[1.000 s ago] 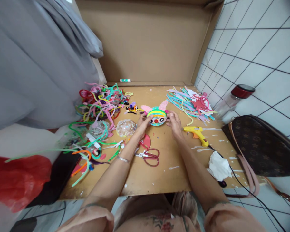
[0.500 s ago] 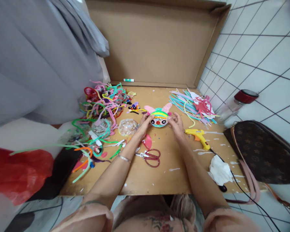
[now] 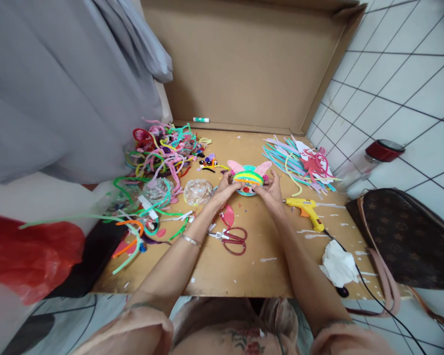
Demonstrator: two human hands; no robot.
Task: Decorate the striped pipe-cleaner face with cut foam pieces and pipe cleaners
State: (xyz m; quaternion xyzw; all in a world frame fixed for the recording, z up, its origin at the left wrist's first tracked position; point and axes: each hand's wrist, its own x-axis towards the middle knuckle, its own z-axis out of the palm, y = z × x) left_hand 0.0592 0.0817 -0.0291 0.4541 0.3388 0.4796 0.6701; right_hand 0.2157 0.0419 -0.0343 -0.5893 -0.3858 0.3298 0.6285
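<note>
Bunny craft [image 3: 248, 178] in left hand [image 3: 224, 185], right hand [image 3: 270, 190]

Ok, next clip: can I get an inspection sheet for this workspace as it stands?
Surface: cardboard sheet, spotted with white glue drips.
Job's things: craft face with pink ears, beyond the scissors.
Clutter: pipe cleaner heap, foam strips, clear ball, glue gun, tissue.
Grippers: left hand and right hand grip its sides.
Cables: black cord runs from the glue gun past the tissue, off the near edge.
Surroundings: tiled floor, handbag, red-lidded bottle, grey cloth.
</note>
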